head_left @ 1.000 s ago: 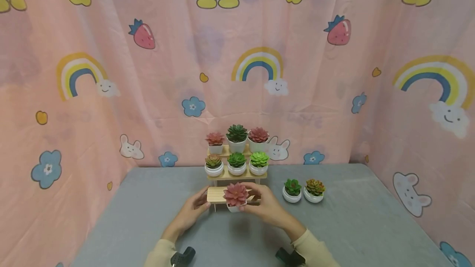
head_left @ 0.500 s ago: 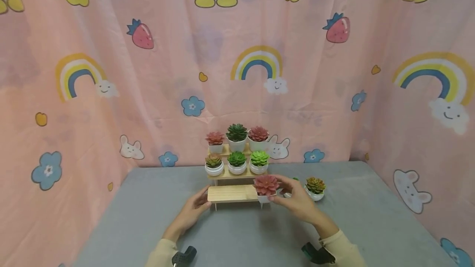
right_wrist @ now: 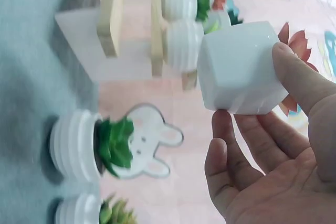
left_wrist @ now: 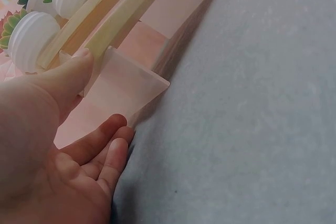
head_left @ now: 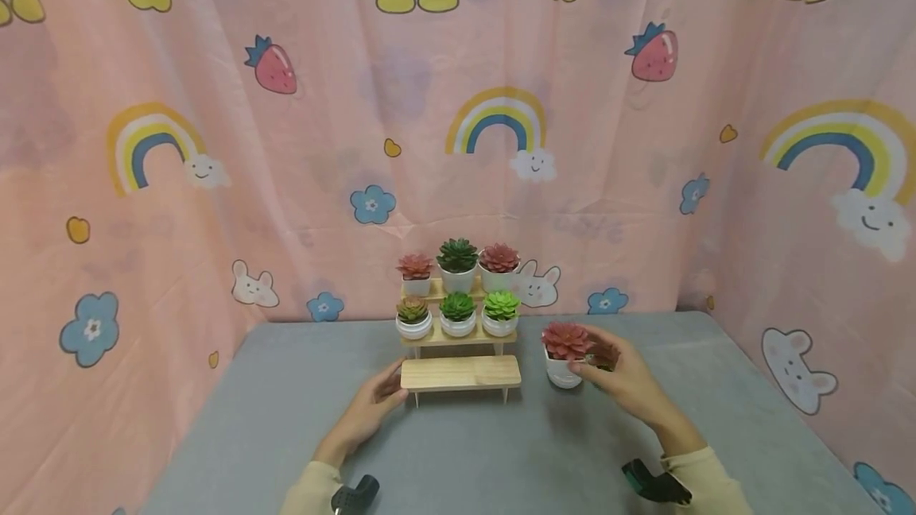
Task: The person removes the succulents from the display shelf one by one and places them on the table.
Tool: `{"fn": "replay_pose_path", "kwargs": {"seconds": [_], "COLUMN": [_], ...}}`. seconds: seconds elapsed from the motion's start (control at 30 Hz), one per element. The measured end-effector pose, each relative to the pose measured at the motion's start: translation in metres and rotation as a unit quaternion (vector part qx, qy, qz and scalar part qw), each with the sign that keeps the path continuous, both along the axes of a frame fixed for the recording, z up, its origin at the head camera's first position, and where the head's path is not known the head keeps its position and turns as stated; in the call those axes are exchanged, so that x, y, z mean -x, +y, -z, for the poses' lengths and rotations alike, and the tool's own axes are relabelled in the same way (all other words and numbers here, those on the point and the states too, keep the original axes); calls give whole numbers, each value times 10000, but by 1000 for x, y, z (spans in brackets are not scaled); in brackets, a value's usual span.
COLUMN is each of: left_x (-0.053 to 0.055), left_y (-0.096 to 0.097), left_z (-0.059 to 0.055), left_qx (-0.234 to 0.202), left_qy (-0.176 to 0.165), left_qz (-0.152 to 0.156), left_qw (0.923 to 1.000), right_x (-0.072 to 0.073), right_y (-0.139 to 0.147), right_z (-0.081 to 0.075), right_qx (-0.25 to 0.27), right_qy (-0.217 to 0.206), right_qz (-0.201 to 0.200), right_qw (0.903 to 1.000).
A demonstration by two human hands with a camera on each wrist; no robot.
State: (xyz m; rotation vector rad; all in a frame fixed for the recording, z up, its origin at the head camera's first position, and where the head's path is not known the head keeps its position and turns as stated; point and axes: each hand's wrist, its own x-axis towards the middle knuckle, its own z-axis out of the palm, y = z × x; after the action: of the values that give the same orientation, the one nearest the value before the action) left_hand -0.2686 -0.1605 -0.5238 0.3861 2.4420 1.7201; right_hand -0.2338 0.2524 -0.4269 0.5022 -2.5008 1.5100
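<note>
My right hand (head_left: pixel 622 376) pinches the square white pot (right_wrist: pixel 241 66) of a pink succulent (head_left: pixel 567 340) between thumb and fingers. It is held up to the right of a tiered wooden plant stand (head_left: pixel 458 373). My left hand (head_left: pixel 366 404) touches the left end of the stand's lowest shelf; in the left wrist view its thumb lies against the shelf end and its fingers are loosely extended by the pale side leg (left_wrist: pixel 121 85). That lowest shelf is bare. In the head view the held succulent and right hand mostly cover two potted plants on the table.
Several potted succulents fill the middle and top shelves, among them a bright green one (head_left: pixel 501 307) and a dark green one (head_left: pixel 458 257). A green succulent (right_wrist: pixel 116 142) and a yellowish one (right_wrist: pixel 118 212) stand right of the stand. A patterned pink curtain (head_left: pixel 300 157) hangs behind the grey table (head_left: pixel 286 364).
My right hand has carried the pink succulent rightward, from in front of the lowest shelf to beyond the stand's right end. My left hand has stayed at the stand's left end.
</note>
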Motion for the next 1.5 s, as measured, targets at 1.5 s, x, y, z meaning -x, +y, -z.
{"fn": "replay_pose_path", "kwargs": {"seconds": [1.5], "left_x": [-1], "left_y": [0], "left_z": [-1], "left_qx": [-42], "left_qy": [-19], "left_qz": [-14], "left_qw": [10000], "right_x": [18], "right_y": [137], "right_z": [54], "right_qx": [-164], "right_qy": [-1626], "right_qz": [1230], "right_qw": [9789]}}
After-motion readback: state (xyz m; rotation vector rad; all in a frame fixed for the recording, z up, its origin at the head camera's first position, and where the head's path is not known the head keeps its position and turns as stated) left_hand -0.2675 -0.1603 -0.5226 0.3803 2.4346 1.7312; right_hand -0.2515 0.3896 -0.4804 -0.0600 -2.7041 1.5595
